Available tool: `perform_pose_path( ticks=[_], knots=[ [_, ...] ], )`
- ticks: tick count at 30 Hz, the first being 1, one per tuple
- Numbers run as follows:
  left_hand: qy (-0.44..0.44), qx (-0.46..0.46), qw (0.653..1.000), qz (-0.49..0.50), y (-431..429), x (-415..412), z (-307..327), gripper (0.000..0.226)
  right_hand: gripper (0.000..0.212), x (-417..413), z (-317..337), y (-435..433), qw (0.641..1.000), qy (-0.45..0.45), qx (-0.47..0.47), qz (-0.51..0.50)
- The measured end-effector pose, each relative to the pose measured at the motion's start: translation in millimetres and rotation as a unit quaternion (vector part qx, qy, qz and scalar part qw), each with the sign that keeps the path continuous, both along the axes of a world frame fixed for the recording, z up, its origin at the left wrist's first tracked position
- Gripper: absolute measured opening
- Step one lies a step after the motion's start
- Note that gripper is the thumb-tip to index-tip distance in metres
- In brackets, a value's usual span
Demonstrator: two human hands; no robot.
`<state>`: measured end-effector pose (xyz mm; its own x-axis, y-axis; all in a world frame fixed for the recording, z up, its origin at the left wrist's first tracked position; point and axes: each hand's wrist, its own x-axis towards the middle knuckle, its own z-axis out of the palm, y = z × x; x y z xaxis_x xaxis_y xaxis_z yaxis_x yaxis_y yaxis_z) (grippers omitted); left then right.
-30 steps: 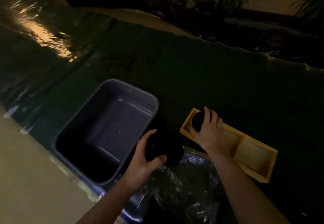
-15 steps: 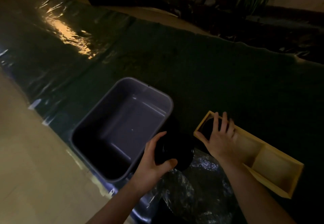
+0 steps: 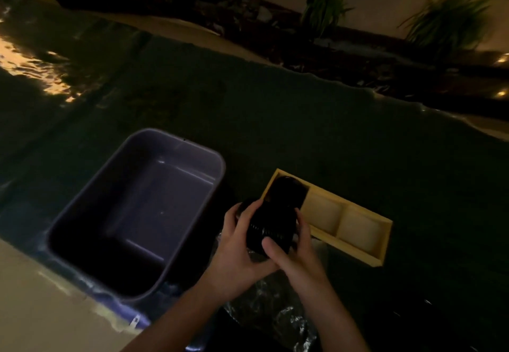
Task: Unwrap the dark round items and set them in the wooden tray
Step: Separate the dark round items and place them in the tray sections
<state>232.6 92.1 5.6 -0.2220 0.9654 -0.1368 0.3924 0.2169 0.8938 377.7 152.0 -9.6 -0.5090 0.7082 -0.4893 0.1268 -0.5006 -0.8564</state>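
Head cam: no words to read. Both hands, left (image 3: 237,244) & right (image 3: 296,252), wrapped round dark ribbed round thing (image 3: 271,227). Another dark round one (image 3: 286,192) in wood tray (image 3: 358,244), end slot. Smooth purple plastic tub (image 3: 132,186) beside.

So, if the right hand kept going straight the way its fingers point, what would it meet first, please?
Probably the dark round item already sitting in the wooden tray's nearest compartment; the right hand points up-left toward it, though depth is unclear.
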Motion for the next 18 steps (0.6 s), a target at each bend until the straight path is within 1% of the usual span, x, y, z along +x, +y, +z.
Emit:
perform_pose_path(
  ticks=[1, 2, 4, 5, 7, 10, 12, 15, 18],
  knots=[
    [0.008, 0.011, 1.0, -0.014, 1, 5, 1, 0.109, 0.123, 3, 2, -1, 1.0, -0.002, 0.016, -0.016],
    [0.013, 0.019, 0.999, -0.024, 2, 9, 2, 0.114, 0.116, 7, 5, -1, 0.999, -0.008, 0.033, -0.032],
    [0.014, 0.03, 0.999, -0.035, 2, 14, 5, 0.116, 0.099, 15, 11, -2, 0.995, -0.027, 0.048, -0.081],
    [0.008, 0.035, 0.999, -0.037, 2, 15, 7, 0.114, 0.096, 19, 14, -3, 0.993, -0.031, 0.046, -0.109],
    [-0.007, 0.046, 0.998, -0.042, 2, 14, 9, 0.106, 0.094, 26, 17, -5, 0.989, -0.024, 0.031, -0.141],
    [-0.01, 0.055, 0.996, -0.063, 3, 9, 12, 0.099, 0.095, 33, 22, -11, 0.987, -0.007, 0.03, -0.158],
    [-0.01, 0.05, 0.996, -0.077, 5, 8, 15, 0.099, 0.097, 38, 22, -16, 0.985, 0.001, 0.029, -0.173],
    [-0.002, 0.051, 0.994, -0.094, 6, 9, 16, 0.101, 0.089, 45, 24, -23, 0.982, 0.011, 0.039, -0.184],
    [0.01, 0.061, 0.992, -0.11, 7, 15, 17, 0.103, 0.096, 52, 28, -29, 0.982, 0.005, 0.046, -0.184]
  ],
)
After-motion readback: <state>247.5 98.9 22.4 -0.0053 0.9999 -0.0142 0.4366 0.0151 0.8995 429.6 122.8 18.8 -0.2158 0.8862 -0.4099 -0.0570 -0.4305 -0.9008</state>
